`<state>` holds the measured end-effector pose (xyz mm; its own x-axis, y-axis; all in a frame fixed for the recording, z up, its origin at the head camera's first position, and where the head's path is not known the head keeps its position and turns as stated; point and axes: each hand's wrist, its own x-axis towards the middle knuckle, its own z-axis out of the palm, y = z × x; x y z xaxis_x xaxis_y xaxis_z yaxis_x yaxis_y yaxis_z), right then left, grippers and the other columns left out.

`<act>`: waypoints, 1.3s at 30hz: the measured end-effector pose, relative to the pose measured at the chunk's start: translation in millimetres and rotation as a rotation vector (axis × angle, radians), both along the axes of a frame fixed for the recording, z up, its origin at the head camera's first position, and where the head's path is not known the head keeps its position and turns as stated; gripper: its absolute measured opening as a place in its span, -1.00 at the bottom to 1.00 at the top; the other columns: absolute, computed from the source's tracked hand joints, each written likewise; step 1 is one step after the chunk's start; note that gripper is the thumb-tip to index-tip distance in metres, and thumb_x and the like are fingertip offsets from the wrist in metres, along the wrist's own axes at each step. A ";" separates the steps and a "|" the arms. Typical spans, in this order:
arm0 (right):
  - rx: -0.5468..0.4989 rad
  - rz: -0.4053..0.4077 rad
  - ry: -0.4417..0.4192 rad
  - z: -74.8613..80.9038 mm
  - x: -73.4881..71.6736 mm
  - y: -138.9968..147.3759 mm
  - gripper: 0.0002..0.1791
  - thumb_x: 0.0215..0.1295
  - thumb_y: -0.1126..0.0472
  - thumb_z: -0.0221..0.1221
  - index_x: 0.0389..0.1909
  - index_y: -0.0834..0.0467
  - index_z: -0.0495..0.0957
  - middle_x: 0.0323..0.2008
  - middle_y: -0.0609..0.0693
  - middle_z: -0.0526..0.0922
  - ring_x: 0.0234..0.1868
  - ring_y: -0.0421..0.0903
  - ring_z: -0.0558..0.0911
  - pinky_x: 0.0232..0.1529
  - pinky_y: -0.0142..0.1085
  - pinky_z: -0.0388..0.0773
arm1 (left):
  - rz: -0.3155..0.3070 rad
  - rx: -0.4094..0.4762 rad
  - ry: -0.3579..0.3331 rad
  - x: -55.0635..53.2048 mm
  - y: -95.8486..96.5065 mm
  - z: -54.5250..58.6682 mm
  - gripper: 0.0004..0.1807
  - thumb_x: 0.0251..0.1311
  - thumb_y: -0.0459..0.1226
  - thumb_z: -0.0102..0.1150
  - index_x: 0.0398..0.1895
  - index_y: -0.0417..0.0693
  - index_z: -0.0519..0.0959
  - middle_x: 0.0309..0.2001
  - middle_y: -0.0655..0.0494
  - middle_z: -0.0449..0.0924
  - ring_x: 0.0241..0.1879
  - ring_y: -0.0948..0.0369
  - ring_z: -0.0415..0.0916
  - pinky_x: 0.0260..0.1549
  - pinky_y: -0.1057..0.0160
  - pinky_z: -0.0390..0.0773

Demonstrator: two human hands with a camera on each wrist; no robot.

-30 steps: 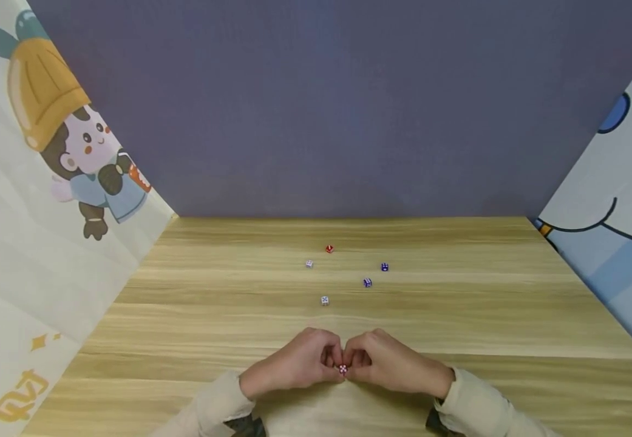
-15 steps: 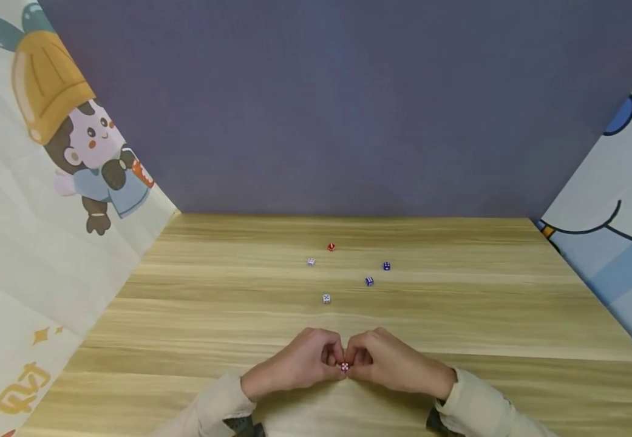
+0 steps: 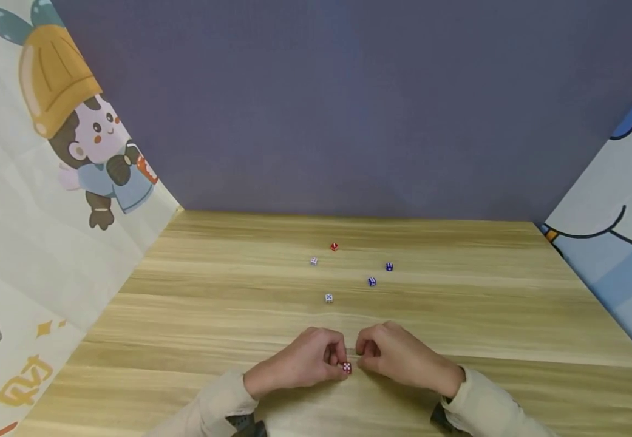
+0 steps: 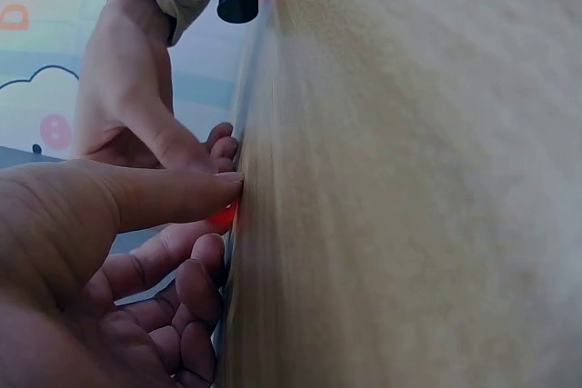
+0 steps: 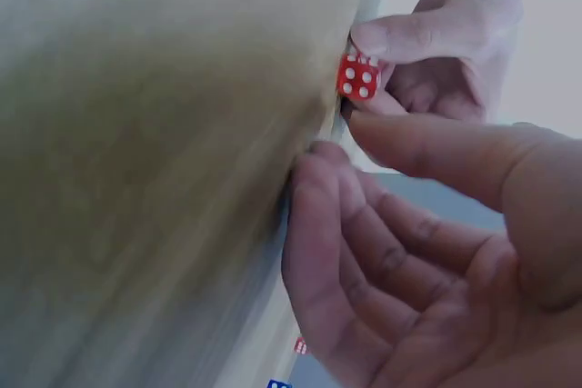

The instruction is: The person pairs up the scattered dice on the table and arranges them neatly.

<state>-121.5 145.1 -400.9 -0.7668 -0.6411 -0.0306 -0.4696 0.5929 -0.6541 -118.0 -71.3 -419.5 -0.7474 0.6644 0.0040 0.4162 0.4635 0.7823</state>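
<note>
A red die (image 3: 346,368) with white pips rests on the wooden table near its front, pinched by my left hand (image 3: 305,359) between thumb and index finger. In the right wrist view the red die (image 5: 357,76) shows its face between those fingers. The left wrist view has only a sliver of the red die (image 4: 225,215) below the thumb. Just to the right of it, my right hand (image 3: 403,357) is apart from the die, its thumb and fingers separated with nothing between them. Its fingertips are low at the tabletop.
Beyond the hands lie two white dice (image 3: 329,298), two blue dice (image 3: 372,281) and another red die (image 3: 334,247), spread over the wooden table (image 3: 212,291). A dark grey panel (image 3: 316,109) stands at the back. Printed cartoon sheets (image 3: 31,243) flank both sides.
My right hand has let go of the red die and moved slightly right, away from it. My left hand still pinches the die. The head view has shifted a little.
</note>
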 end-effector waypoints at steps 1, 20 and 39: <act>0.008 -0.015 0.003 1.0 -1.2 1.3 -0.94 0.19 0.29 0.35 -0.39 0.10 0.65 -0.52 -0.28 0.56 -0.50 -0.39 0.47 -0.48 -0.42 0.47 | 0.000 -0.002 0.007 -0.1 -0.1 0.1 -0.80 0.03 -0.37 0.47 -0.50 0.03 0.59 -0.58 0.40 0.48 -0.58 0.50 0.37 -0.55 0.49 0.45; -0.075 -0.166 0.262 18.9 -50.2 5.1 -0.89 0.24 0.37 0.29 -0.22 0.22 0.69 -0.41 -0.14 0.68 -0.39 -0.31 0.61 -0.35 -0.38 0.58 | -0.018 0.021 0.042 1.6 0.5 -0.8 -0.77 0.00 -0.41 0.46 -0.55 0.04 0.57 -0.63 0.40 0.44 -0.61 0.50 0.34 -0.55 0.50 0.41; -0.002 -0.261 0.272 24.4 -149.8 -24.1 -0.74 0.32 0.27 0.24 -0.03 0.31 0.66 -0.23 0.08 0.72 -0.22 -0.06 0.68 -0.19 -0.14 0.63 | -0.042 0.029 0.041 0.6 -2.4 -2.2 -0.81 0.02 -0.40 0.44 -0.51 0.02 0.59 -0.63 0.39 0.42 -0.63 0.50 0.32 -0.58 0.49 0.40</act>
<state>-271.3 121.0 -376.6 -0.8842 -0.4230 0.1982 -0.4600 0.7141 -0.5276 -117.4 -73.7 -421.8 -0.7179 0.6940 0.0540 0.4669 0.4226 0.7768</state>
